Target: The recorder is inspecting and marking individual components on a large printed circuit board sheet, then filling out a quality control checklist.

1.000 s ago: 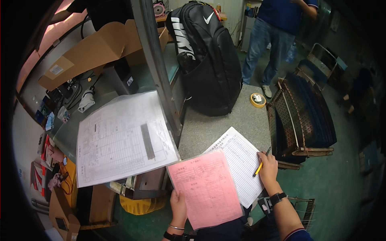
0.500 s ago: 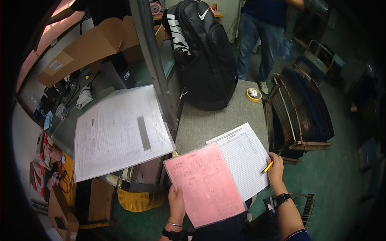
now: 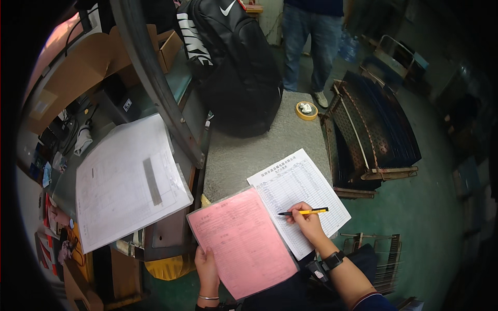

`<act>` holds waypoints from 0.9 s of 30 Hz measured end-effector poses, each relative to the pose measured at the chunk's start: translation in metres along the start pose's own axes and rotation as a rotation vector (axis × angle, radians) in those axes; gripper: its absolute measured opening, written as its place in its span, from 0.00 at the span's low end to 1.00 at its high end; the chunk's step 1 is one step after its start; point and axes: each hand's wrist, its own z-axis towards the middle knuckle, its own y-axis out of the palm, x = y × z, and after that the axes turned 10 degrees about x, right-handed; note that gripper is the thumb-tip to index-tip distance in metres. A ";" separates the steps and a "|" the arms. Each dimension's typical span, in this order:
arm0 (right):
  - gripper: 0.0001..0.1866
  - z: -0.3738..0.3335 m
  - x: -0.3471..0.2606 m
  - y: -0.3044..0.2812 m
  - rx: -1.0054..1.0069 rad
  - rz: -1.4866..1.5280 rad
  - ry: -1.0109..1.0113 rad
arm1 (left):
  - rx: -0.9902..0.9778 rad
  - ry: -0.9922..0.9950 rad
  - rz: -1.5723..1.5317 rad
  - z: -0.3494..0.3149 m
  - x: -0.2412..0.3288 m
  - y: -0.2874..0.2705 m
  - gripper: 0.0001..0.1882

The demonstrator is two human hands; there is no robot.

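My left hand (image 3: 207,272) is closed on the lower left edge of a pink printed sheet (image 3: 241,241) in a clear sleeve, thumb on top. That sheet overlaps the left side of a white ruled form (image 3: 295,184), which lies partly on the grey stone-like surface and partly past its near edge. My right hand (image 3: 309,228) is over the form with a yellow and black pen (image 3: 315,210) pinched in its fingers. The pen lies nearly level, its dark tip pointing left over the rows; whether it touches the paper I cannot tell.
Left of the metal post (image 3: 158,88) lies a large white sheet (image 3: 124,186). A black backpack (image 3: 236,78) and a tape roll (image 3: 306,111) sit on the grey surface (image 3: 228,166). A person (image 3: 311,41) stands beyond. Racked dark panels (image 3: 371,124) are at right.
My right hand has moved left from the form's right edge onto its middle, and the pen has turned to point left. The whole view has shifted, with things appearing farther left.
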 end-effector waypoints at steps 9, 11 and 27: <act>0.06 0.004 0.002 0.006 0.047 -0.373 -0.225 | -0.008 -0.024 -0.011 0.002 -0.003 -0.003 0.11; 0.06 0.003 0.003 0.009 0.077 -0.400 -0.225 | -0.003 -0.027 -0.006 0.002 -0.001 -0.002 0.11; 0.07 0.006 0.012 0.009 0.087 -0.531 -0.326 | -0.012 -0.044 -0.046 0.001 -0.002 0.000 0.11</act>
